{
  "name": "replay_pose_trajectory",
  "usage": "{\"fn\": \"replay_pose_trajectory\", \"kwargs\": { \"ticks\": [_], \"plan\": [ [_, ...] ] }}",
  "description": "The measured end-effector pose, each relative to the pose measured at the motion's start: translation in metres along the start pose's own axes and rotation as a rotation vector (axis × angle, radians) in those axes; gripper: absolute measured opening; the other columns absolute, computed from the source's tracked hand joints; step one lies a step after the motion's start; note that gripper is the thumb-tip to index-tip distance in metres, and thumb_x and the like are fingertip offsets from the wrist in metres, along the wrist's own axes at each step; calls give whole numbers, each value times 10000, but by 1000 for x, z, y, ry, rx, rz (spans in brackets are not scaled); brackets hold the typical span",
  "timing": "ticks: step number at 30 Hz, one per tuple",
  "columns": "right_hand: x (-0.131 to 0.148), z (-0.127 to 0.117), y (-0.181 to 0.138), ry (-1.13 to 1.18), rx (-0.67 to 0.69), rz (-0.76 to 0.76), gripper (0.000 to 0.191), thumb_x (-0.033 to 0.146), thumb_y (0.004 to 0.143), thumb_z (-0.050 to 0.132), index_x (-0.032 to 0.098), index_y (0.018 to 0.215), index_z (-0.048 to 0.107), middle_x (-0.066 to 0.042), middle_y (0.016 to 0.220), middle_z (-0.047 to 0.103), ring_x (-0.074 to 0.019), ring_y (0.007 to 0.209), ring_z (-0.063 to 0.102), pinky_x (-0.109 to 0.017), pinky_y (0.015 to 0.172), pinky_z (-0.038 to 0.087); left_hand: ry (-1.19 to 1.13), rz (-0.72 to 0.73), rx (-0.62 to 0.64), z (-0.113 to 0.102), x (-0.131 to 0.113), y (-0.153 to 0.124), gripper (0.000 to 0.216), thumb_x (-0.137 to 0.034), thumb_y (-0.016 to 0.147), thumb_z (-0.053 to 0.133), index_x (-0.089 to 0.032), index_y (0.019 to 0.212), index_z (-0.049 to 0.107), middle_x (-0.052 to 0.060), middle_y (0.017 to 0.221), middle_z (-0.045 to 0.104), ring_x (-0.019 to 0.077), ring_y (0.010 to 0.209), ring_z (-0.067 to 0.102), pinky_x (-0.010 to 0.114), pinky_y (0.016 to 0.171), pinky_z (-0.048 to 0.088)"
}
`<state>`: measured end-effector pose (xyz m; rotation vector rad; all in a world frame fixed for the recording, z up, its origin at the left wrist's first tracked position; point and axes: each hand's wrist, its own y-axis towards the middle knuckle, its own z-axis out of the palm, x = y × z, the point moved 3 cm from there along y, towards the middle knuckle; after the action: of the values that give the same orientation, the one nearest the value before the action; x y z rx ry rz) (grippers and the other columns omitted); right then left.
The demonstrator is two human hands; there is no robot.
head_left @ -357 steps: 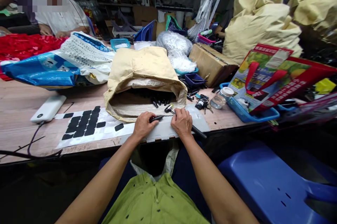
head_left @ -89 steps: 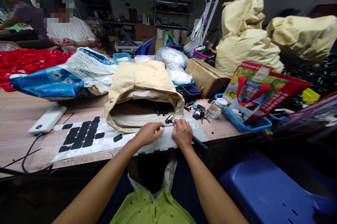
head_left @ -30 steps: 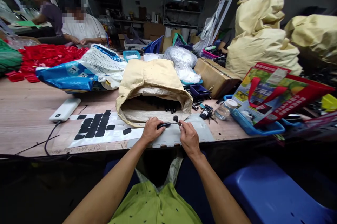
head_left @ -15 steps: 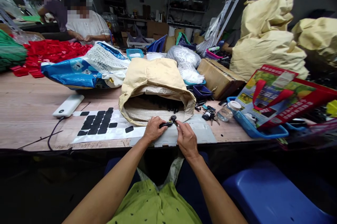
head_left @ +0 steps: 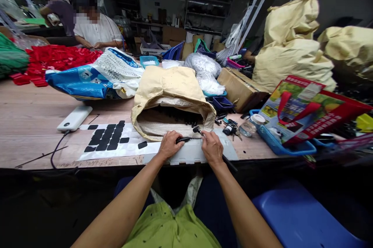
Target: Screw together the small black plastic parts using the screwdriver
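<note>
My left hand (head_left: 168, 146) is closed on a small black plastic part (head_left: 183, 139), held against a grey flat plate (head_left: 192, 151) at the table's front edge. My right hand (head_left: 212, 148) grips a small hammer (head_left: 199, 131); its head is just right of the part and its dark handle sticks out behind my wrist. Right behind both hands lies an open tan paper sack (head_left: 170, 96) with more black parts (head_left: 186, 120) inside.
A white sheet with several black pads (head_left: 108, 139) and a white power bank (head_left: 75, 117) lie to the left. A blue-white bag (head_left: 87, 77), cardboard box (head_left: 239, 89), keys (head_left: 230, 127), jar (head_left: 249, 124) and blue basket (head_left: 279, 143) crowd the table. Two people sit far left by red pieces (head_left: 55, 56).
My right hand has moved the hammer head slightly right and down beside the part. My left hand keeps hold of the black part in about the same place.
</note>
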<state>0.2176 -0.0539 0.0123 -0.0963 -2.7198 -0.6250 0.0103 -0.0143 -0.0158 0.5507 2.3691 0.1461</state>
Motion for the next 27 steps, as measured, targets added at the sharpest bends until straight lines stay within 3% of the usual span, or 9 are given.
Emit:
{"fn": "replay_pose_trajectory", "kwargs": {
  "ticks": [8,27],
  "plan": [
    [-15,20,-4,-151,-5,-7,291,181,949,558,245,1200,692,-60,1021,626,-214,956,495,-315,782,318,-148,6,-4,-3,9,0,189,-287,961,560,-244,1083,698,38,1064,696,231,1042,576,381,962,425],
    [-12,18,-5,-169,1,-1,280,217,949,562,241,1204,673,-73,1037,607,-230,973,469,-321,781,310,-206,-22,5,-8,7,-2,330,-363,1037,394,-241,1078,699,34,984,711,228,989,581,377,934,437]
  ]
}}
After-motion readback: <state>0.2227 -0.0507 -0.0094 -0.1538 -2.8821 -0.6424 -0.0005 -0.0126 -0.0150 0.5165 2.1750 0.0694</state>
